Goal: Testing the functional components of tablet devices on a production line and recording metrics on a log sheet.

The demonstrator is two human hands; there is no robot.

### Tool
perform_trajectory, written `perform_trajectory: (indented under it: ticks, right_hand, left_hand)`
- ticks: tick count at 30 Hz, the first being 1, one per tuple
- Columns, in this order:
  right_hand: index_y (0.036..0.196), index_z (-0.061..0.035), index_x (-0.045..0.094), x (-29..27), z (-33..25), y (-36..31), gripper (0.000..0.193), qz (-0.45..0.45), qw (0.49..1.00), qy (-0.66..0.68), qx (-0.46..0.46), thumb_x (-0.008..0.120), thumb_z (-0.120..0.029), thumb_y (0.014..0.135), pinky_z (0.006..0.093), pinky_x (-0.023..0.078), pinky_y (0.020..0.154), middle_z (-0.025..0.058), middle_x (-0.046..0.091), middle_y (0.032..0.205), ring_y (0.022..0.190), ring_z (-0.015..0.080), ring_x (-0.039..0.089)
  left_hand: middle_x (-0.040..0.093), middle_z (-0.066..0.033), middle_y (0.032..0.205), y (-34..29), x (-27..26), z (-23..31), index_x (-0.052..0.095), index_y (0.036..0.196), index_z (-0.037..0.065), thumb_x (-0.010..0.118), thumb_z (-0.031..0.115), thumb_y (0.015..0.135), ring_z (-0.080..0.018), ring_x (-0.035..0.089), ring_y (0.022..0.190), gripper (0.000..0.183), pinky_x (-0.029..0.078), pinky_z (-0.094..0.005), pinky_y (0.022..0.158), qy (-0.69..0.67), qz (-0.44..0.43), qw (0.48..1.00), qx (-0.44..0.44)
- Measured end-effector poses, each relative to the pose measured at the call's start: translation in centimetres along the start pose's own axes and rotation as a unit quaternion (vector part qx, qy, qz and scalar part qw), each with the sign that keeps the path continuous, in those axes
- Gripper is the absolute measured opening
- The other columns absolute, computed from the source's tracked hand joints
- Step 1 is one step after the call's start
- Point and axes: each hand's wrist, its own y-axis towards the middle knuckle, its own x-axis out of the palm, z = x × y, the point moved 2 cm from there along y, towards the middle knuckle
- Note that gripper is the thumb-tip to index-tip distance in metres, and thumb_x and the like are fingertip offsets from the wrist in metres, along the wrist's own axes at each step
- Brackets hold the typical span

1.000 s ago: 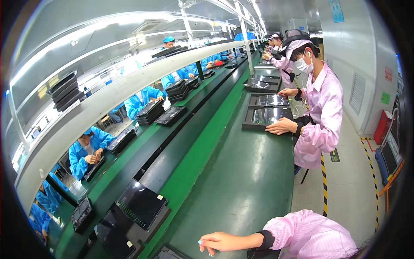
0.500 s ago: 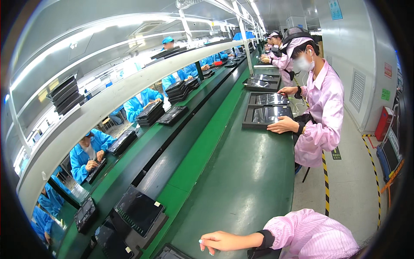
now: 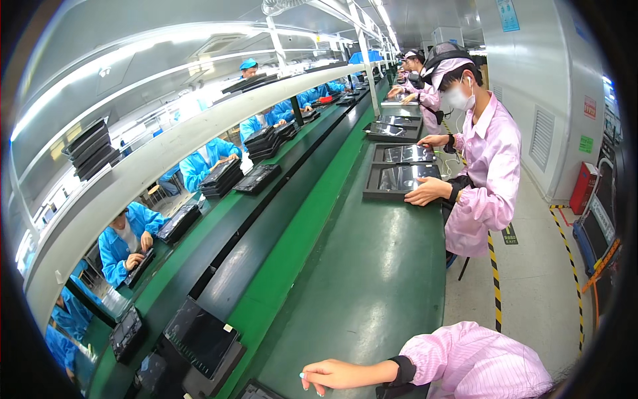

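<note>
My right hand [image 3: 335, 374] reaches in from the lower right, in a pink striped sleeve [image 3: 458, 359] with a black band [image 3: 403, 369] at the wrist. Its fingers are loosely bent and apart, with nothing between them, over the green worktop [image 3: 359, 319]. Closest to the fingertips is a black tray [image 3: 256, 391], partly cut off by the lower edge. Another dark object [image 3: 402, 392] shows partly beneath my forearm. Left of the hand, a dark glossy panel [image 3: 203, 336] lies in a black tray on the conveyor side. My left hand is outside the picture.
A co-worker in pink [image 3: 485, 166] has both hands at black trays with glossy panels [image 3: 405, 178] farther along the worktop. Across the line, people in blue [image 3: 126, 233] handle dark units. A long white shelf [image 3: 166, 143] overhangs the belt; a red box [image 3: 585, 186] stands right.
The whole scene has shifted slightly left in the picture as my view turns a little right. My right hand keeps nearly the same loose pose.
</note>
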Motion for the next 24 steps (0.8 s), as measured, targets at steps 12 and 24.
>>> perform_trajectory:
  ticks: [12,24]
  right_hand:
    - [0.088,-0.0068,0.055,-0.1,-0.1,-0.1,0.033,-0.001,1.0,0.012,-0.019,0.036,-0.032,0.096,0.0237,0.04,0.068,-0.0013,0.052,0.062,0.065,0.0059,0.052]
    - [0.087,-0.0066,0.055,-0.9,-0.5,0.0,0.033,0.001,1.0,0.01,-0.028,0.036,-0.031,0.096,0.0236,0.04,0.067,-0.0011,0.052,0.062,0.064,0.0062,0.052]
  left_hand:
    - [0.054,-0.0039,0.063,0.1,-0.1,0.0,0.062,0.091,0.003,0.046,0.019,0.093,-0.01,0.048,0.052,0.023,0.039,-0.0225,0.05,0.004,-0.002,1.0,0.001]
    - [0.054,-0.0047,0.063,0.3,0.1,0.6,0.062,0.09,0.003,0.046,0.019,0.093,-0.0109,0.048,0.053,0.023,0.039,-0.0231,0.05,0.007,-0.007,1.0,-0.005]
